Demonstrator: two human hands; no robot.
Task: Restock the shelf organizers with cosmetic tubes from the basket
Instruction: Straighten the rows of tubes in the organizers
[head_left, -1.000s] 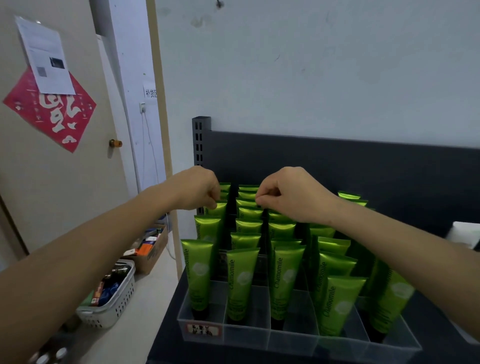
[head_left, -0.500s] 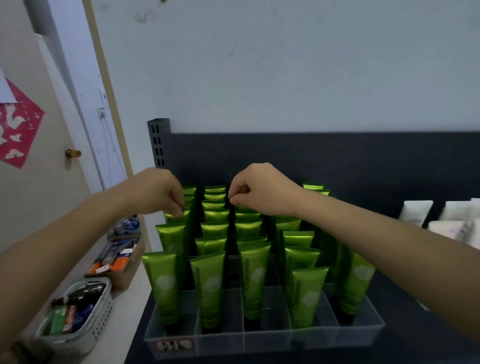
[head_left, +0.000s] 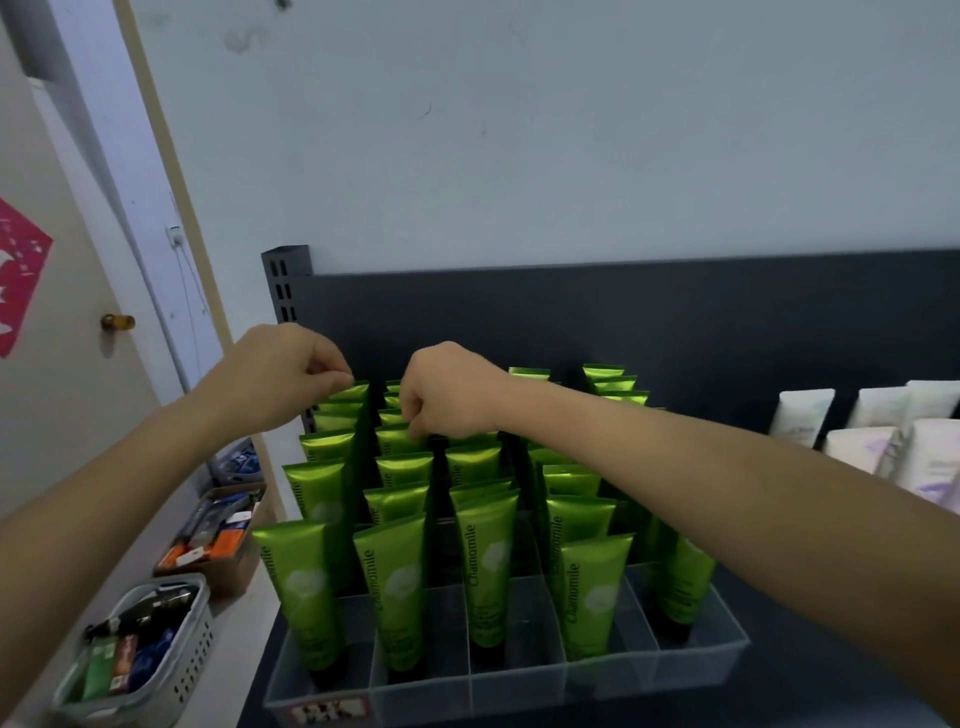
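As left hand (head_left: 280, 376), right hand (head_left: 449, 397) pinch glossy tubes (head_left: 345, 393)

Pale wall (head_left: 571, 156) behind dark shelf panel (head_left: 701, 322), beige door (head_left: 67, 441) left.

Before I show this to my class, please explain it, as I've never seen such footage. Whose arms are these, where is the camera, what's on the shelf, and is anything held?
There is no machine. A person wears one wide-angle camera on the head, looking forward and down, so both arms are their own. On the dark shelf stands a clear divided organizer holding rows of upright green tubes. White tubes stand to its right. Lower left are a white basket of mixed items and a cardboard box. The left hand pinches the top of a green tube at the back of the leftmost row. The right hand curls its fingers at tube tops further in; whether it grips one is unclear.
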